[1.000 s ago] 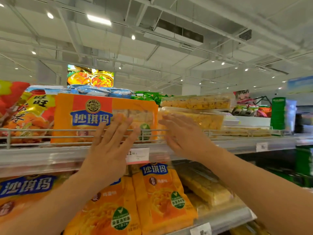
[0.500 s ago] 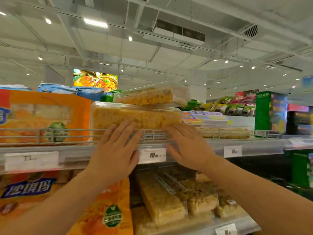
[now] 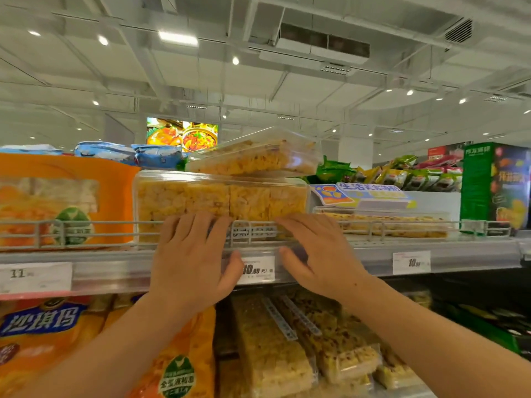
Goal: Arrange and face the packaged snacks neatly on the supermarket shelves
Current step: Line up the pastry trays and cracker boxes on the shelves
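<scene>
Clear snack box (image 3: 221,201) sits as before; both hands' (image 3: 192,262) (image 3: 319,257) straight fingers have slid lower onto the rail (image 3: 253,229).

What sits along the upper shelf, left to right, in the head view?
Orange snack bag → clear tub of yellow snack with both hands at its front → flat clear tray → green box.

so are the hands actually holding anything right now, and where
Nothing is gripped. The left hand and right hand lie open with flat fingers against the lower front of the clear snack box, at the shelf rail.
</scene>
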Tool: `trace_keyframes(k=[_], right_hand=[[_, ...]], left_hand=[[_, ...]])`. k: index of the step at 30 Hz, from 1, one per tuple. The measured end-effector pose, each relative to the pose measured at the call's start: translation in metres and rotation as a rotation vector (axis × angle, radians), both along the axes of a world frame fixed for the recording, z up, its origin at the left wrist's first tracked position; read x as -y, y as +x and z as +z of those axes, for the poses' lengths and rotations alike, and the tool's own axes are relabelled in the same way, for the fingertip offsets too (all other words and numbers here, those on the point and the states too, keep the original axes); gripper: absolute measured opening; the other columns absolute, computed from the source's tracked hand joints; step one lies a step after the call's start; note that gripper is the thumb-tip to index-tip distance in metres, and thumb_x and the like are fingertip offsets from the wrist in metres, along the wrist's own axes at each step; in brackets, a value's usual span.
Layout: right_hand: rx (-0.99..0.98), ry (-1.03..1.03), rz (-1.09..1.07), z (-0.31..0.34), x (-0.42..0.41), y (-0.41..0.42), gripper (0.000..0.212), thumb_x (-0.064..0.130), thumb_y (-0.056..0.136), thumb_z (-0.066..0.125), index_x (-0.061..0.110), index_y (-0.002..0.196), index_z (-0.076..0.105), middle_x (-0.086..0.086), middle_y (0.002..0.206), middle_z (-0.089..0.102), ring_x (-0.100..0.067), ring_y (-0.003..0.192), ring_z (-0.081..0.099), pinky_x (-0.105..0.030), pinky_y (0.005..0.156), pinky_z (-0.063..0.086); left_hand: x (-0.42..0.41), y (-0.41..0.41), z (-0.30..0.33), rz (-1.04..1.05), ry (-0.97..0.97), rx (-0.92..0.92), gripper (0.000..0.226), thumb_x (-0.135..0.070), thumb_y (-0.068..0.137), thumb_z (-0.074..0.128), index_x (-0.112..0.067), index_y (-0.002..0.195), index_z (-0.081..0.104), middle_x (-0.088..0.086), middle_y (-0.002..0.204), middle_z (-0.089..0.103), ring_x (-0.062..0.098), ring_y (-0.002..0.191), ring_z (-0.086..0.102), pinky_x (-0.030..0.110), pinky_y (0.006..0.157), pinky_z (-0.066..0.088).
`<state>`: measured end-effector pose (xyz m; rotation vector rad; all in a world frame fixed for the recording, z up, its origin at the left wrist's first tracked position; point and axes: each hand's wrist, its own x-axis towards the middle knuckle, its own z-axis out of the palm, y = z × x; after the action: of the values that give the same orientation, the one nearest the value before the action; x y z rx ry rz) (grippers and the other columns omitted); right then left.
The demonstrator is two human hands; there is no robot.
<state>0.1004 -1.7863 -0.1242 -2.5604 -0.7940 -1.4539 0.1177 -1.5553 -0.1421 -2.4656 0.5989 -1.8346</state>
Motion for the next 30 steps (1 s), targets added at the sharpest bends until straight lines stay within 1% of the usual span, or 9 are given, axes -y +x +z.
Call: trace_keyframes(k=[5,9,14,17,21,24,26,28,30], right_hand=[[-0.086,0.180,-0.042,0.035,0.049,-0.004,0.033,0.031,0.096,0.047,0.014,0.117,0.066,-0.004,0.120,0.066,-0.020,0.113,0.055,-0.031,0.093,0.040],[-0.173,0.283,-0.208,0.063,0.115,0.005,0.026,0.026,0.096,0.053,0.018,0.118,0.065,-0.005,0.123,0.063,-0.015,0.103,0.052,-0.026,0.083,0.034],[-0.348,0.218,-0.398,0.094,0.180,0.037,0.028,0.035,0.096,0.051,0.018,0.109,0.068,-0.005,0.114,0.068,-0.022,0.100,0.059,-0.034,0.082,0.047],[-0.512,0.112,-0.484,0.110,0.204,0.069,0.043,0.051,0.094,0.051,0.017,0.109,0.071,-0.007,0.110,0.067,-0.025,0.102,0.060,-0.035,0.085,0.048],[-0.827,0.098,-0.474,0.113,0.221,0.112,0.067,0.070,0.079,0.057,0.026,0.130,0.056,-0.002,0.143,0.047,-0.021,0.117,0.048,-0.036,0.098,0.038],[-1.079,0.218,-0.379,0.120,0.228,0.124,0.104,0.083,0.048,0.070,0.031,0.134,0.047,-0.002,0.142,0.046,-0.024,0.122,0.048,-0.041,0.103,0.038],[-1.101,0.146,-0.349,0.124,0.232,0.130,0.126,0.088,0.024,0.071,0.025,0.131,0.051,-0.005,0.131,0.054,-0.027,0.117,0.054,-0.044,0.100,0.044],[-1.057,0.036,-0.297,0.126,0.230,0.131,0.120,0.088,0.020,0.068,0.022,0.118,0.060,-0.007,0.117,0.060,-0.025,0.098,0.059,-0.038,0.081,0.051],[-0.971,-0.061,-0.275,0.131,0.226,0.127,0.116,0.087,0.024,0.064,0.019,0.117,0.062,-0.008,0.116,0.062,-0.024,0.096,0.060,-0.037,0.082,0.050]], left_hand=[[0.026,0.004,0.004,-0.173,0.045,0.086,0.047,-0.030,0.080,0.053,-0.005,0.119,0.063,0.012,0.114,0.062,0.032,0.106,0.054,0.045,0.093,0.038],[0.072,-0.002,0.009,-0.288,0.164,0.078,0.046,-0.025,0.079,0.060,-0.005,0.120,0.064,0.013,0.116,0.064,0.032,0.107,0.057,0.046,0.094,0.043],[0.123,0.003,0.018,-0.227,0.213,0.033,0.043,-0.029,0.083,0.057,-0.006,0.118,0.067,0.012,0.113,0.066,0.032,0.102,0.061,0.045,0.088,0.047],[0.161,0.007,0.019,-0.178,0.176,-0.019,0.041,-0.031,0.087,0.053,-0.006,0.116,0.066,0.011,0.109,0.066,0.031,0.097,0.061,0.045,0.083,0.050],[0.204,0.012,0.020,-0.055,0.122,-0.106,0.041,-0.040,0.091,0.043,-0.012,0.109,0.066,0.003,0.094,0.066,0.026,0.086,0.061,0.042,0.073,0.050],[0.210,0.012,0.018,0.002,0.087,-0.108,0.040,-0.043,0.091,0.044,-0.013,0.105,0.066,0.001,0.086,0.065,0.025,0.076,0.060,0.040,0.067,0.048],[0.209,0.013,0.016,0.014,0.081,-0.102,0.040,-0.042,0.092,0.044,-0.013,0.107,0.066,0.002,0.087,0.065,0.026,0.078,0.061,0.041,0.069,0.048],[0.210,0.012,0.015,0.023,0.073,-0.100,0.041,-0.041,0.092,0.043,-0.012,0.109,0.066,0.003,0.088,0.066,0.026,0.079,0.061,0.042,0.071,0.049],[0.212,0.010,0.015,0.032,0.069,-0.093,0.042,-0.041,0.093,0.042,-0.011,0.109,0.066,0.004,0.089,0.066,0.026,0.079,0.062,0.041,0.071,0.049]])
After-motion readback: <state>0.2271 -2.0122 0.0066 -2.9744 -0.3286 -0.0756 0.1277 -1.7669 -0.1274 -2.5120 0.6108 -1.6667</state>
